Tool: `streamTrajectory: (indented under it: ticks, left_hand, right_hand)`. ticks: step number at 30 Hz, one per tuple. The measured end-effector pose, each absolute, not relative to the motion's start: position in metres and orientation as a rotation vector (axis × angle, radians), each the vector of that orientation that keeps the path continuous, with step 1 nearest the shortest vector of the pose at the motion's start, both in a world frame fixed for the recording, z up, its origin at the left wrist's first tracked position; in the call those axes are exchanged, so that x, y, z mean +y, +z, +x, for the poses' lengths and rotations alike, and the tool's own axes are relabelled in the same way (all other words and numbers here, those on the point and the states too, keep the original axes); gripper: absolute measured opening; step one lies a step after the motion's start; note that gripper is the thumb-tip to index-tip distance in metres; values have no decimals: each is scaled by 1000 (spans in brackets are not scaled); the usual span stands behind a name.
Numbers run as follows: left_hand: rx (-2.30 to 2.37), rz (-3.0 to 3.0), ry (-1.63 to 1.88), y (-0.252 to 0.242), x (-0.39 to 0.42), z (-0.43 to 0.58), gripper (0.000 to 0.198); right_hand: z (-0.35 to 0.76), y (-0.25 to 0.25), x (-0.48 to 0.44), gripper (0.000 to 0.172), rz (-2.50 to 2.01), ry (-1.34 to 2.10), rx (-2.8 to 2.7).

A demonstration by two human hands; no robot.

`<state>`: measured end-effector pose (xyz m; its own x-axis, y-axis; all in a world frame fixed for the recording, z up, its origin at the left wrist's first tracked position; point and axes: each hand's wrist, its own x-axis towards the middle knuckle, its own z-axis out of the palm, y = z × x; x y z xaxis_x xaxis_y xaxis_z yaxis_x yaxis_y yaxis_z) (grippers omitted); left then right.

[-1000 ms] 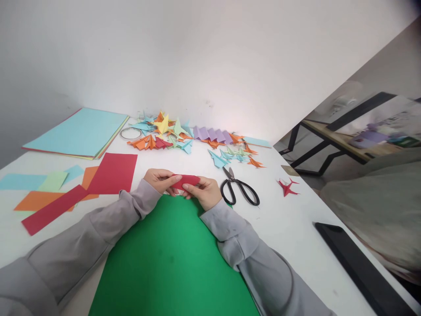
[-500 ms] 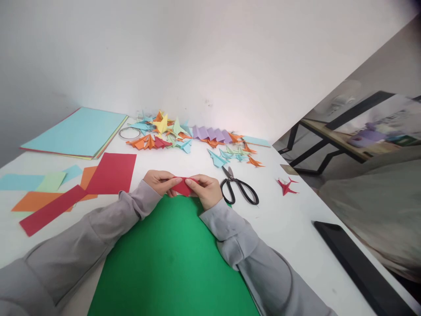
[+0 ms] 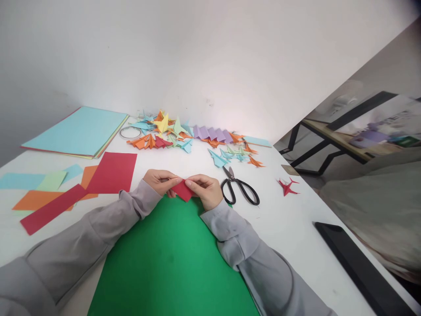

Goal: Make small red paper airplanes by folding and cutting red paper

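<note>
A small red piece of paper is pinched between my two hands, just above the far edge of the green sheet. My left hand grips its left side between thumb and fingers. On the other side, the thumb and fingers of my right hand close on it too. The paper's lower corner hangs down between the hands; its upper part is mostly covered by my fingers. Black-handled scissors lie right beside my right hand, blades pointing away.
Folded paper figures crowd along the wall. Left lie a stack of coloured sheets, a large red rectangle and a red strip. On the right are a red folded figure and a long black object near the table edge.
The red paper has turned between my fingers, and more of it now shows, with a corner pointing down. My hands have stayed in nearly the same place.
</note>
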<state>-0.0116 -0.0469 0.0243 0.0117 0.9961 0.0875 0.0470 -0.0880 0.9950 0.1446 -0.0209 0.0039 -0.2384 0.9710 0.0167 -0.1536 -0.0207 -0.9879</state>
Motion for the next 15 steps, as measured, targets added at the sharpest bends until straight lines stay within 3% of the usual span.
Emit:
streamTrajectory:
  ticks: [15]
  left_hand:
    - [1194, 1247, 1232, 24, -46, -10, 24]
  right_hand:
    - [148, 1, -20, 30, -1001, 1440, -1282]
